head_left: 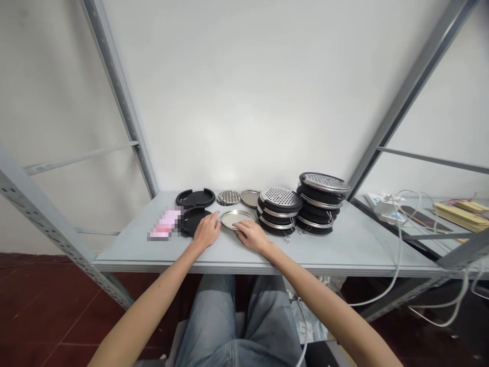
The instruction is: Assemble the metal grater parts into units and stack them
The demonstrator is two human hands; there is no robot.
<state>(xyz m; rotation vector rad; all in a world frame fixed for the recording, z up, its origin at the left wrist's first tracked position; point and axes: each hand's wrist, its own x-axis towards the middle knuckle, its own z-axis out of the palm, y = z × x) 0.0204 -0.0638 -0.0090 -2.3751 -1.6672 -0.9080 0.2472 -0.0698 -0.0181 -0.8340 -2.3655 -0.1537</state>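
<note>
A shallow round metal dish [237,219] lies on the grey table [324,252] in front of me. My right hand [251,235] rests at its near right edge, fingers stretched over the rim. To the dish's left, my left hand [207,229] lies with fingers extended at the right edge of a black round piece [193,219]. Behind are another black round piece [195,198], a perforated metal disc [228,197] and a second metal dish [249,198]. Right of the dish stands a stack of black and metal round units [279,209], with a taller stack [322,201] beyond it.
A blurred pink item [166,224] lies at the table's left. Metal shelf posts [118,97] frame both sides. At the right, a white cable [399,250] hangs over the table edge, near yellow boards [462,216] on a neighbouring surface.
</note>
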